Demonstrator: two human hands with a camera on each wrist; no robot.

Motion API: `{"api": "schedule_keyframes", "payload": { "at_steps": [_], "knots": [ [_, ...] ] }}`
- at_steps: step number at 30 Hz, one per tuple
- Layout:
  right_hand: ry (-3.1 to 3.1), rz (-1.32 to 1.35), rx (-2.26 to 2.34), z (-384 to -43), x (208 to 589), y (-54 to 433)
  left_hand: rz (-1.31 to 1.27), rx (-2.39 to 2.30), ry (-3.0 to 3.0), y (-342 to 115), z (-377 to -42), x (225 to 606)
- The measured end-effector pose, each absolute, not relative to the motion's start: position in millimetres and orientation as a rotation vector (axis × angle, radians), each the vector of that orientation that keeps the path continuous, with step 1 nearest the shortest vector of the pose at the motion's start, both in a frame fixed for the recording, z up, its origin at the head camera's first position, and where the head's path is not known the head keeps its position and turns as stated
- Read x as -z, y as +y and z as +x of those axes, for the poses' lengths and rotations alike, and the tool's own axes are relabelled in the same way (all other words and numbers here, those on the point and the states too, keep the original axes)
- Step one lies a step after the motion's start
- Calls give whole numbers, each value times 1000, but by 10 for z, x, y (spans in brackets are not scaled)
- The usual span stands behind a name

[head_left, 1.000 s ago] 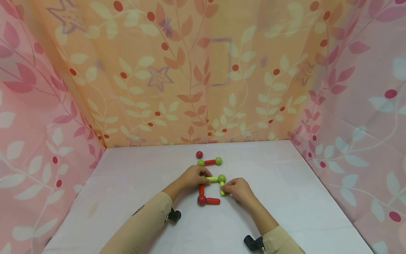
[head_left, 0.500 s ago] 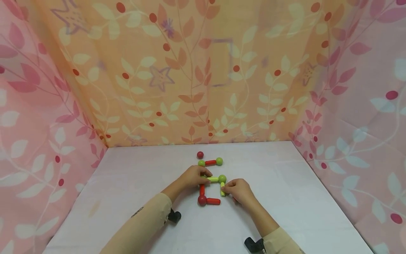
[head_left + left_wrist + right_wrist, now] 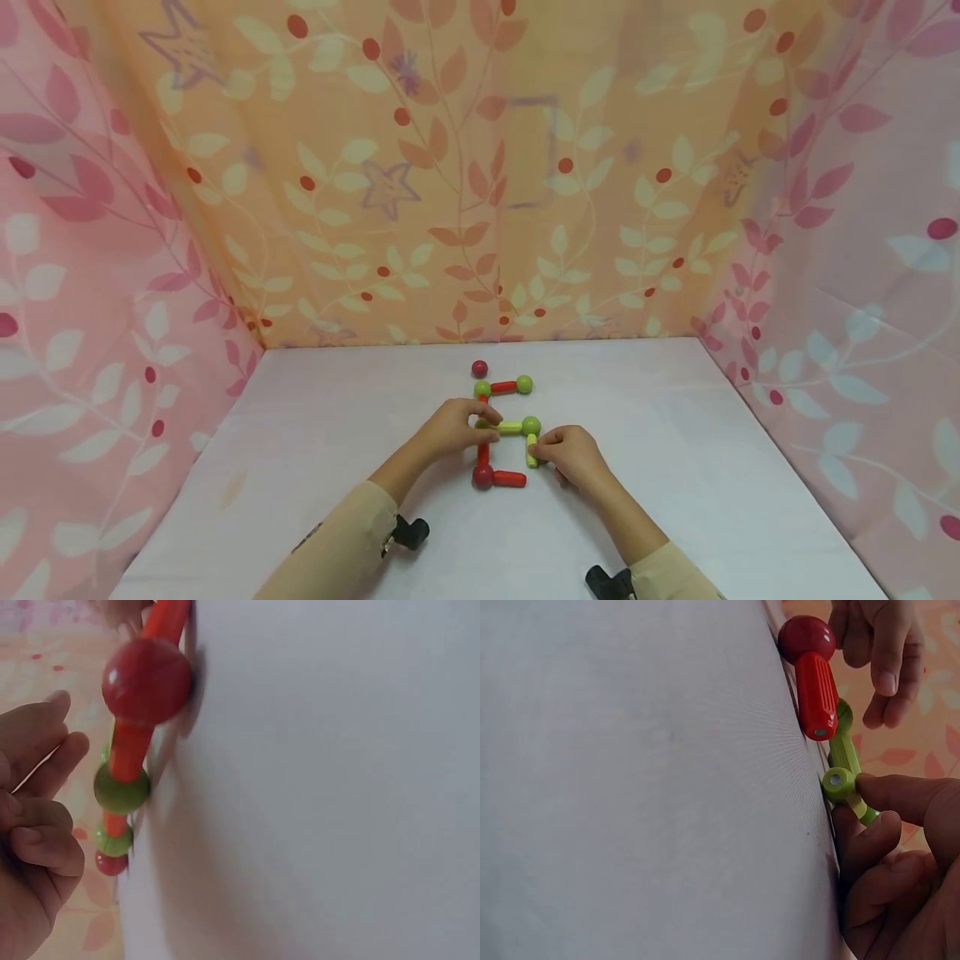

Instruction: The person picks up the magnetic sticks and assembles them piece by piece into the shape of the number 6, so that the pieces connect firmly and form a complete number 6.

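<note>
Ball-and-rod toy pieces lie joined on the white table. My right hand (image 3: pixel 576 454) pinches a light green rod (image 3: pixel 532 451) between thumb and forefinger; the rod's upper end meets a green ball (image 3: pixel 531 426). Another light green rod (image 3: pixel 511 427) runs left from that ball towards a green ball mostly hidden behind my left hand (image 3: pixel 453 427). In the left wrist view the left fingers are parted and loosely bent, holding nothing. Below, a red rod (image 3: pixel 483 455) leads down to a red ball (image 3: pixel 483 477), with a second red rod (image 3: pixel 510 479) pointing right from it.
Beyond the left hand, a green ball (image 3: pixel 482 389), a red rod (image 3: pixel 504 387) and another green ball (image 3: pixel 524 384) form the upper row. A red ball (image 3: pixel 479 368) lies behind them. Patterned cloth walls (image 3: pixel 480 208) enclose the white tabletop (image 3: pixel 337 392) at back and sides.
My left hand has eased slightly away from the middle of the figure, uncovering a red rod above it. The right hand keeps its pinch on the light green rod. The head view has shifted a little.
</note>
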State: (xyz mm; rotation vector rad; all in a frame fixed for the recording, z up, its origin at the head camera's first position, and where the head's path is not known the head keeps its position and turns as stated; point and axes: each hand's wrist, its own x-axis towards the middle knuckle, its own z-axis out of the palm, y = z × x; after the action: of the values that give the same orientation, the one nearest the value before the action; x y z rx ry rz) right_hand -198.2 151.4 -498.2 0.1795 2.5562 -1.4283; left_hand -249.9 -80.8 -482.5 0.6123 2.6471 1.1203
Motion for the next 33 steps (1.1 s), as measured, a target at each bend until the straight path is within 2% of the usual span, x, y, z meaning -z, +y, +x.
{"api": "schedule_keyframes", "payload": {
  "at_steps": [6, 16, 33],
  "knots": [
    [2562, 183, 1436, -1971, 4984, 1533, 552, -1111, 2599, -801, -2290, 4842],
    [2570, 162, 1450, -1960, 4985, 1524, 650, -1037, 2626, -796, -2010, 4949],
    [2575, 153, 1441, -1957, 4988, 1522, 626, -1046, 2709, -715, -1895, 5135]
  ]
}}
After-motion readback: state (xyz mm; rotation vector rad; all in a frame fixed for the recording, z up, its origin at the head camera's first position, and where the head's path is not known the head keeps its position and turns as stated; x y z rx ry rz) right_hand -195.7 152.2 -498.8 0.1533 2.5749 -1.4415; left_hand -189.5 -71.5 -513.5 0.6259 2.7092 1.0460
